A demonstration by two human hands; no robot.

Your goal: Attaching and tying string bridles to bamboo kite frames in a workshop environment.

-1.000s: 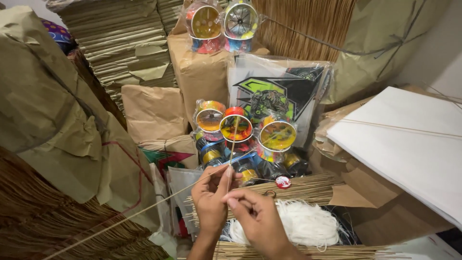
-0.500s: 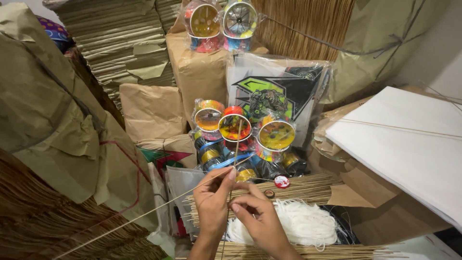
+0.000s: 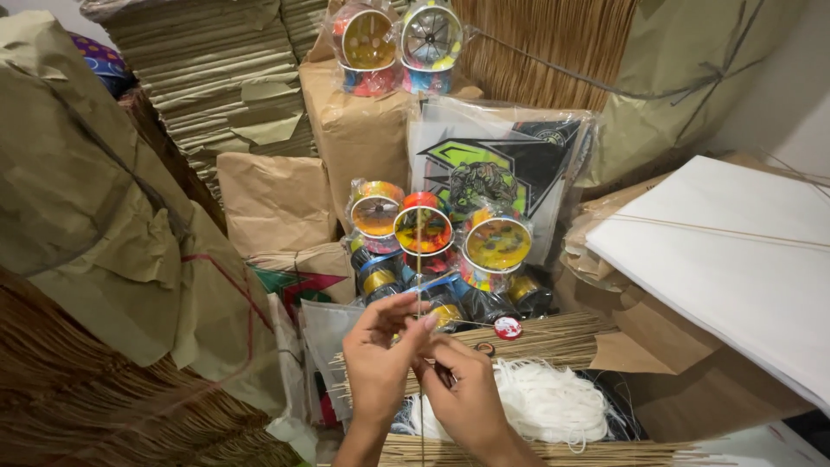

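Left hand (image 3: 380, 359): pinched on thin stick (image 3: 419, 259), held upright | Right hand (image 3: 462, 393): fingertips closed on same stick, lower | Below: white string pile (image 3: 545, 406) | Behind: spools (image 3: 424, 229) | Handling: light grip, stick kept vertical, thread taut.

A cluster of colourful round spools (image 3: 428, 238) in clear wrap sits at the middle, with two more spools (image 3: 399, 43) on top of a brown paper parcel (image 3: 359, 130) behind. A flat plastic packet with a green and black print (image 3: 501, 173) leans beside that parcel. Stacks of folded brown paper (image 3: 216, 78) rise at the upper left. A white sheet (image 3: 735, 268) lies at right. Bundles of thin sticks (image 3: 553, 52) stand behind.
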